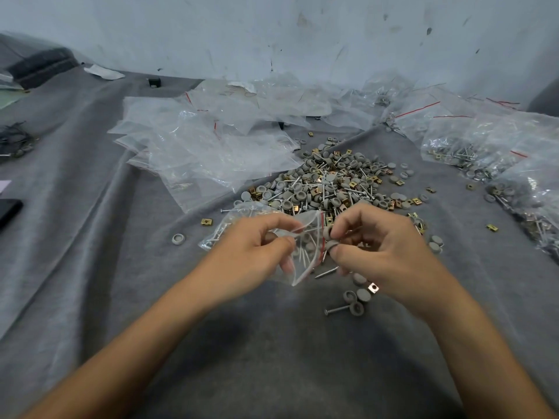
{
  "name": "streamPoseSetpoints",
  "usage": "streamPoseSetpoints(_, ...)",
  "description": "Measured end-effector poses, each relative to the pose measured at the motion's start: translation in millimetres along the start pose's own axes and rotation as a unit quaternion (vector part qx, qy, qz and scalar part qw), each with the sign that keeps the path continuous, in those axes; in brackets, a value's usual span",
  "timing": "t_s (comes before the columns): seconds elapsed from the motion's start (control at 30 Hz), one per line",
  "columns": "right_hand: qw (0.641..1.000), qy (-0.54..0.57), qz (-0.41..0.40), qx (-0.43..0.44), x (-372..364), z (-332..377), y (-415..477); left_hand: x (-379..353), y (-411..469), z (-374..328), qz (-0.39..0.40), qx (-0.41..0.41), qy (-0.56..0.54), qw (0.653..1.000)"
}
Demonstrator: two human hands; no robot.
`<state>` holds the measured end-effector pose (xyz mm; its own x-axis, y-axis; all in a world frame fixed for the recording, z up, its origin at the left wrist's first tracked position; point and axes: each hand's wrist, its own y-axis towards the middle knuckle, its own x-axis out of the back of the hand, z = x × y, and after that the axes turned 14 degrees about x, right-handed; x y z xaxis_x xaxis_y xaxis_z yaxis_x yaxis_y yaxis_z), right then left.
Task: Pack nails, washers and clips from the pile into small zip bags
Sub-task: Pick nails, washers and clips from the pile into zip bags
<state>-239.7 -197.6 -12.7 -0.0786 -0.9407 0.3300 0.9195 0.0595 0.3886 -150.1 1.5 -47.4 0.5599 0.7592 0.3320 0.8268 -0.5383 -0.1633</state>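
A pile (332, 182) of grey washers, nails and brass clips lies on the grey cloth just beyond my hands. My left hand (257, 246) pinches the mouth of a small clear zip bag (305, 252) with a red strip, holding it open; nails and washers show inside. My right hand (378, 246) pinches grey washers (329, 238) between thumb and fingertips right at the bag's opening. A few loose washers, a nail and a clip (357, 297) lie under my right wrist.
Empty zip bags (196, 146) are heaped at the back left. Filled bags (484, 146) lie at the right. A single washer (178, 238) and a clip (206, 221) sit left of the bag. A dark phone (7, 211) lies at the left edge.
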Motion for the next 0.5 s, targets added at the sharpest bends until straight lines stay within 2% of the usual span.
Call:
streamPoseSetpoints(0.2, 0.998, -0.066, 0.01, 0.013, -19.7, -13.6, 0.0, -0.3, 0.6, -0.3, -0.004, 0.003, -0.002, 1.0)
streamPoseSetpoints(0.5, 0.996, -0.075, -0.023, 0.045, -17.2, -15.4, 1.7, 1.1, 0.1, 1.3, 0.005, 0.005, -0.011, 1.0)
